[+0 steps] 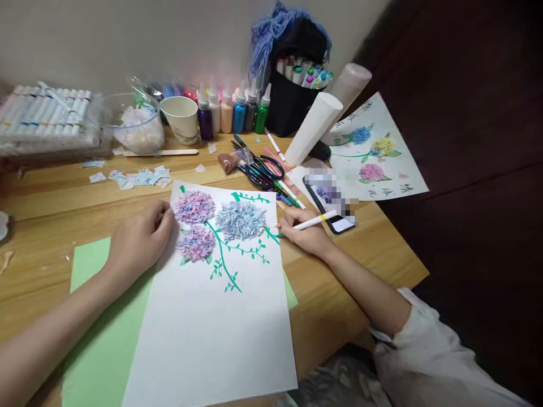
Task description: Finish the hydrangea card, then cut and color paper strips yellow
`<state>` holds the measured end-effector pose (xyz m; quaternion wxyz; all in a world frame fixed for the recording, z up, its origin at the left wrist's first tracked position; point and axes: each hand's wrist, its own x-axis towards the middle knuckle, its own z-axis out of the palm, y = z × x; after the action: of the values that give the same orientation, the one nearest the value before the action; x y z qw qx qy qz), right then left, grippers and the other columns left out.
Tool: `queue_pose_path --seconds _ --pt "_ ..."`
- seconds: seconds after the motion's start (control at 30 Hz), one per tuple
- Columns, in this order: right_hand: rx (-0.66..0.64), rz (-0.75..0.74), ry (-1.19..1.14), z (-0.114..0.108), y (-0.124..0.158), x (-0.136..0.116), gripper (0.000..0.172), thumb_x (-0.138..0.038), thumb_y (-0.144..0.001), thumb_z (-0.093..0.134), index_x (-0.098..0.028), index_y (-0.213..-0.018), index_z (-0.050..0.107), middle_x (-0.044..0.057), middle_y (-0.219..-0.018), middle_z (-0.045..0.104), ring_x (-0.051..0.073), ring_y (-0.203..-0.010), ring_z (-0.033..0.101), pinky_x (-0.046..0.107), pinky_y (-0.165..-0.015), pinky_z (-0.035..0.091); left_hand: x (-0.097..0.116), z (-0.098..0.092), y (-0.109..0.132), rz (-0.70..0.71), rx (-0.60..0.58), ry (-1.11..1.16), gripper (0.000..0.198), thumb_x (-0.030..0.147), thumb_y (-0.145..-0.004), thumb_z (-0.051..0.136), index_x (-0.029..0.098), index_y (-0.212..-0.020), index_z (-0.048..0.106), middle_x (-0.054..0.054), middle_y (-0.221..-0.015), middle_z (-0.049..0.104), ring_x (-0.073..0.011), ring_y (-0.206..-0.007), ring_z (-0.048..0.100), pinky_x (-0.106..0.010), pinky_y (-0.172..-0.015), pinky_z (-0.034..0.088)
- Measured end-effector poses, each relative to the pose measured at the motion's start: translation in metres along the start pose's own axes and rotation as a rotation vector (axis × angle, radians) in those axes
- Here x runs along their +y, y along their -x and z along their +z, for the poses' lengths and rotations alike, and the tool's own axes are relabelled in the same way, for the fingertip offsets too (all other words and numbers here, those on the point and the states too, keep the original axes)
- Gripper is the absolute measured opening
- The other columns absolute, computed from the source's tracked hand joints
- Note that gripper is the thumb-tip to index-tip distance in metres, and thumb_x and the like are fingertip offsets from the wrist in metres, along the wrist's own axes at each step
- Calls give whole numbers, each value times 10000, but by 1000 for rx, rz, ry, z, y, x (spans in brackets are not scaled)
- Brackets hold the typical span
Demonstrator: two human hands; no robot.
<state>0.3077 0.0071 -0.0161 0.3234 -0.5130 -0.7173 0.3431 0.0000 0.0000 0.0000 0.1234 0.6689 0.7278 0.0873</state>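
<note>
Head view, from left to right. The left hand [139, 240] lies palm down with its fingers loosely curled and grips nothing that shows. It rests on the left edge of the white sheet [212, 345], which lies partly over a green sheet [91, 260] that reaches under the wrist. Beyond its knuckles, farther up the table [42, 198], lie small paper scraps [136, 178], and past them stand a clear bowl [127, 121] and a paper cup [182, 116].

Its fingertips are touching, or just beside, the upper pink flower [194, 206]. A second pink flower [195, 243] sits just below, and a blue flower [240, 219] lies between the two hands. All three are already built up from crumpled paper bits. A green stem [220, 254] with side twigs and small leaves is drawn beneath them, running down toward the person. The lower half of the white sheet is blank.

The right hand [303, 232] is closed in a writing grip on a white marker [314, 221]. The tip rests at a green twig on the sheet's right edge, so the line work looks to be in its later part. Just beyond this hand lies a phone [335, 212]. Farther out to its right is a finished flower picture [382, 152] with written characters beside its flowers, which the white sheet lacks.
</note>
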Motion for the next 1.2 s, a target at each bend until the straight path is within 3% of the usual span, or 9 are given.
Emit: queue_pose_path --seconds 0.37,0.93,1.2 --pt "-11 67 -57 0 0 1 322 -216 -724 594 -202 -497 365 -51 -465 439 120 -507 516 221 -495 391 -1 -3 3 -10 8 -14 205 374 -870 343 253 -864 509 17 -674 580 -180 -638 516 -225 -510 263" --pt "-25 30 -56 -2 0 0 326 -207 -719 593 -199 -478 373 -50 -455 430 122 -513 515 230 -508 405 -2 -3 2 -5 11 -3 229 385 -866 326 256 -857 515 11 -692 597 -191 -656 530 -236 -514 273" --pt "-26 21 -131 -2 1 0 347 -243 -723 620 -203 -476 379 -52 -465 431 122 -509 524 257 -546 468 -2 0 2 3 20 7 221 380 -867 330 255 -851 512 17 -684 592 -186 -652 530 -234 -521 273"
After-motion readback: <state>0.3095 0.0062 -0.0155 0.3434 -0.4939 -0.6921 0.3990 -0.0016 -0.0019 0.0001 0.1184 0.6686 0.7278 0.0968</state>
